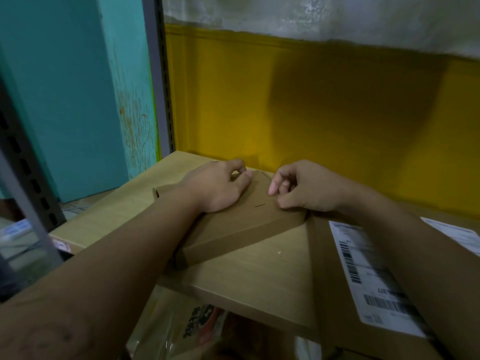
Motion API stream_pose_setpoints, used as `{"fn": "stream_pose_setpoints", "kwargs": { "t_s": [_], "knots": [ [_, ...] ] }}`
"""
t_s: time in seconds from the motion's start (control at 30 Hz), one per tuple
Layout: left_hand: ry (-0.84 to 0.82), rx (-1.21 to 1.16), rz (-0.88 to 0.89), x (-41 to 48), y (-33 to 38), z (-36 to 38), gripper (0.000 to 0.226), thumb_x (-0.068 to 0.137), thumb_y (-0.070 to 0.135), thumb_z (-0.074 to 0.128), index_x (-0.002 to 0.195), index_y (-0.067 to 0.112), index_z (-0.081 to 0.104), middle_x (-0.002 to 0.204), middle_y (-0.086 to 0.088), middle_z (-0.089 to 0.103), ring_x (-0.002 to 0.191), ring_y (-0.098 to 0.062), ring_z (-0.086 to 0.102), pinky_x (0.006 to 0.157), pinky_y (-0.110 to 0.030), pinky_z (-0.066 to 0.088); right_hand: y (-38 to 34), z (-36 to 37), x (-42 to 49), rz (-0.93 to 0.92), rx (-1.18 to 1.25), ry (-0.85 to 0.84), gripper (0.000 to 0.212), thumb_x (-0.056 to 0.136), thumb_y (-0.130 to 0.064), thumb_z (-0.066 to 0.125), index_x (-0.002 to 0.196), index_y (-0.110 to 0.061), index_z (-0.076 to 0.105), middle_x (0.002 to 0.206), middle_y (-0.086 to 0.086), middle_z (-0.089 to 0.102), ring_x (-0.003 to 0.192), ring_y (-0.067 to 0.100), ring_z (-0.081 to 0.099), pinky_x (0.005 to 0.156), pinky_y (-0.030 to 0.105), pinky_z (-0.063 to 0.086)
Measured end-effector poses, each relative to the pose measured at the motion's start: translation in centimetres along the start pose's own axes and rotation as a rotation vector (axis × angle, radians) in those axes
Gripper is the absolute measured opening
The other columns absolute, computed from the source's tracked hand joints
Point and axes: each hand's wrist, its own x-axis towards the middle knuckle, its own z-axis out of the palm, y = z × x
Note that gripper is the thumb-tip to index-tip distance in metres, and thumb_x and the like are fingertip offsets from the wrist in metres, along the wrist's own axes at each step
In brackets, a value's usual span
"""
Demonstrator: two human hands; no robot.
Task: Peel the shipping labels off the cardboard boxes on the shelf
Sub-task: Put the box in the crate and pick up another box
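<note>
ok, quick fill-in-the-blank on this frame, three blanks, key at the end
1. The small flat box has ___ hands on it, the left hand and the right hand.
2. The wall behind the boxes is painted ___ below its pale band.
3. The barcoded shipping label lies partly under the ___ forearm.
Missing words: two; yellow; right.

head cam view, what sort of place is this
Probably a storeroom or parcel warehouse: stacked cardboard boxes, a barcoded shipping label on one, and slotted metal shelf uprights.
</note>
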Motion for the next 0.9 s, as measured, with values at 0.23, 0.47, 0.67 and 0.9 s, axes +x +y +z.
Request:
{"fn": "stream_pose_setpoints", "kwargs": {
  "t_s": [0.23,0.47,0.67,0.9],
  "knots": [
    [0.026,0.031,0.008,-0.4,0.4,-0.1,0.032,0.098,0.057,0.032,0.108,0.035,0.054,0.110,-0.002,0.064,0.097,-0.021,0.055,0.084,-0.039,0.048,0.6,-0.2,0.6,-0.008,-0.062,0.091,0.018,0.077,0.002,0.068,0.075,-0.015,0.069,0.063,-0.001,0.062,0.051,-0.001,0.052,0.052,0.013,0.040],
    [0.015,-0.041,-0.014,-0.4,0.4,-0.3,0.044,0.092,0.068,0.029,0.099,0.034,0.057,0.103,-0.003,0.063,0.097,-0.024,0.056,0.083,-0.040,0.046,1.0,-0.7,0.1,-0.018,0.065,0.008,0.013,0.074,-0.016,0.080,0.084,-0.015,0.072,0.074,-0.003,0.064,0.063,0.002,0.056,0.065,0.022,0.044],
    [0.001,-0.072,-0.004,-0.5,0.2,-0.5,0.048,0.093,0.067,0.028,0.105,0.033,0.059,0.111,-0.002,0.063,0.102,-0.024,0.055,0.085,-0.039,0.045,0.3,-0.7,0.5,0.024,0.029,-0.031,0.011,0.077,-0.005,0.075,0.084,-0.011,0.070,0.071,-0.001,0.063,0.060,0.003,0.054,0.064,0.023,0.042],
    [0.009,-0.074,-0.004,-0.4,0.2,-0.4,0.047,0.096,0.063,0.028,0.110,0.031,0.058,0.111,-0.004,0.063,0.103,-0.025,0.055,0.080,-0.037,0.044,-0.5,-0.6,0.6,0.043,-0.043,-0.042,0.008,0.077,-0.006,0.073,0.082,-0.012,0.070,0.070,0.001,0.062,0.062,0.007,0.053,0.062,0.021,0.041]
  ]
}}
